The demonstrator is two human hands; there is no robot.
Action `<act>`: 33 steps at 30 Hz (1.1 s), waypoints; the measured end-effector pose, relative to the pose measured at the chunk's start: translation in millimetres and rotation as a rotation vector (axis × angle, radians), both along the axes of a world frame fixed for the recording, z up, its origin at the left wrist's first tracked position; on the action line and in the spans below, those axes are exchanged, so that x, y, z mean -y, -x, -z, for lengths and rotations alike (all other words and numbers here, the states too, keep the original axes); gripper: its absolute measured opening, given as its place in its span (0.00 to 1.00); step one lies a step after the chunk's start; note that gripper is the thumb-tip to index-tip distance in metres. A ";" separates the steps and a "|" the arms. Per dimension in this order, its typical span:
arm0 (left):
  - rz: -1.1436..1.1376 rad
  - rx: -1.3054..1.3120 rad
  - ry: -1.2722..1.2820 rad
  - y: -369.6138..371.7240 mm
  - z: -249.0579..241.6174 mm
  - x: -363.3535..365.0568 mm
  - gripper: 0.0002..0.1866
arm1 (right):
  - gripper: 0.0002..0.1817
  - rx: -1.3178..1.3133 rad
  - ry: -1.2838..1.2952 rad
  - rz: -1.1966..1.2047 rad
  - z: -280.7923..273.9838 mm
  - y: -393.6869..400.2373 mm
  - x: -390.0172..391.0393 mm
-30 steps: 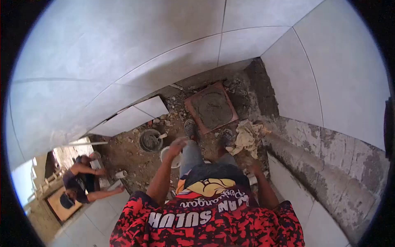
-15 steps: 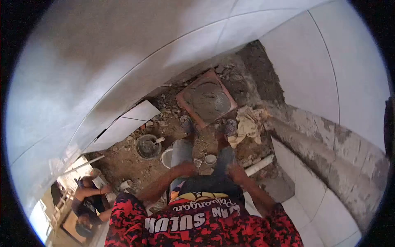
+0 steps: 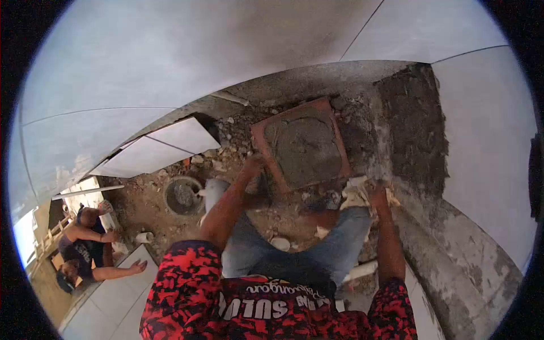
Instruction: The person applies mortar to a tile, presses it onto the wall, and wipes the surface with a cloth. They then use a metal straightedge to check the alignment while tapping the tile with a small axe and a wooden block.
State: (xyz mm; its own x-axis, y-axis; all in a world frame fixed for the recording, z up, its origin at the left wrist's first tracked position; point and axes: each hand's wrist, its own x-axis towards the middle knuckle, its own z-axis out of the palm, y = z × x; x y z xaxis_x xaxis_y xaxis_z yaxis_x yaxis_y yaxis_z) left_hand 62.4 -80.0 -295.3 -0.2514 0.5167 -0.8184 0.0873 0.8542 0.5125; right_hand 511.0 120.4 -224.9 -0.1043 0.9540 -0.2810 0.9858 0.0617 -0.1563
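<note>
On the rubble floor ahead of me lies a square reddish-brown tile (image 3: 260, 136), its upper face spread with wet grey mortar (image 3: 303, 147). My left hand (image 3: 254, 164) reaches down at the tile's near left edge, its fingers blurred and dark against the ground. On the other side my right hand (image 3: 378, 195) is lowered over a crumpled cream cloth (image 3: 356, 188) by the tile's near right corner. Its fingers overlap the cloth, and I cannot tell whether they grip it. My knees are bent and spread between the two arms.
A bucket (image 3: 182, 195) of grey mix stands to the left, with a white cup (image 3: 280, 243) between my legs. White tiles (image 3: 178, 139) lean at the left wall. A white pipe (image 3: 361, 271) lies at right. A co-worker (image 3: 85, 243) crouches far left, one arm out over pale floor tiles.
Both my hands have gone from near my thighs forward and down, the left to the tile's edge, the right to the cloth. My knees have bent and spread. The co-worker has stretched out an arm.
</note>
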 end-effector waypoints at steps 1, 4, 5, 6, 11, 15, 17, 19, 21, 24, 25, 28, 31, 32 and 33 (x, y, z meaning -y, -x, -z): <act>-0.137 -0.018 -0.147 8.1 122.7 24.3 0.21 | 0.23 -0.174 0.245 -0.117 11.1 4.8 -26.0; -0.047 -0.249 0.103 -1.2 168.3 16.5 0.19 | 0.27 -0.099 0.296 -0.682 173.1 -40.7 -79.7; -0.037 -0.265 0.160 -9.2 179.1 14.5 0.18 | 0.29 0.010 0.149 -0.877 242.6 -61.1 -94.6; -0.035 -0.270 0.206 -16.3 194.5 15.3 0.17 | 0.29 -0.034 0.382 -0.783 193.9 -21.1 -107.1; -0.175 -0.444 0.286 -55.5 237.2 13.8 0.14 | 0.28 -0.354 0.715 -0.527 345.4 10.6 -200.5; -0.258 -0.601 0.312 -69.6 269.8 14.3 0.14 | 0.31 -0.080 0.887 -0.638 193.4 113.2 -179.4; -0.263 -0.657 0.309 -70.8 281.2 14.7 0.14 | 0.34 -0.255 1.148 -0.405 227.6 102.6 -196.0; -0.228 -0.721 0.294 -70.1 296.2 17.5 0.14 | 0.34 -0.162 1.081 -0.578 190.3 105.1 -186.1; -0.118 -0.867 0.283 -69.0 311.9 19.6 0.14 | 0.34 -0.072 1.006 -0.730 163.9 115.7 -173.5; 0.030 -1.063 0.237 -57.2 348.2 42.9 0.15 | 0.32 -0.156 1.080 -0.607 151.9 134.3 -157.7; -0.315 -0.714 0.151 -38.7 360.8 60.6 0.16 | 0.32 -0.192 1.098 -0.566 148.7 138.7 -154.7; -0.663 -0.441 0.155 -41.3 316.4 34.1 0.19 | 0.31 -0.293 0.937 -0.495 188.3 130.7 -145.2; -0.862 -0.308 0.242 -50.1 201.6 -4.7 0.21 | 0.30 -0.312 0.604 -0.387 259.0 110.8 -123.8; -1.035 -0.157 0.070 -39.5 261.2 12.7 0.21 | 0.29 -0.314 0.548 -0.331 274.3 106.7 -117.5; -1.207 0.009 -0.087 -29.8 317.1 28.8 0.22 | 0.29 -0.315 0.527 -0.289 287.4 104.6 -114.5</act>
State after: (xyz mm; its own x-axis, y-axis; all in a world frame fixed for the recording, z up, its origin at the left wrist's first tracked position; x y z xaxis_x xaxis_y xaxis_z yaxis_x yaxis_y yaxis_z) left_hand 92.2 -108.8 -612.4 -0.6040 0.0067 -0.7969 -0.7463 0.3460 0.5686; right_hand 406.4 234.9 -512.3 -0.4878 0.6191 -0.6155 0.8436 0.1530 -0.5147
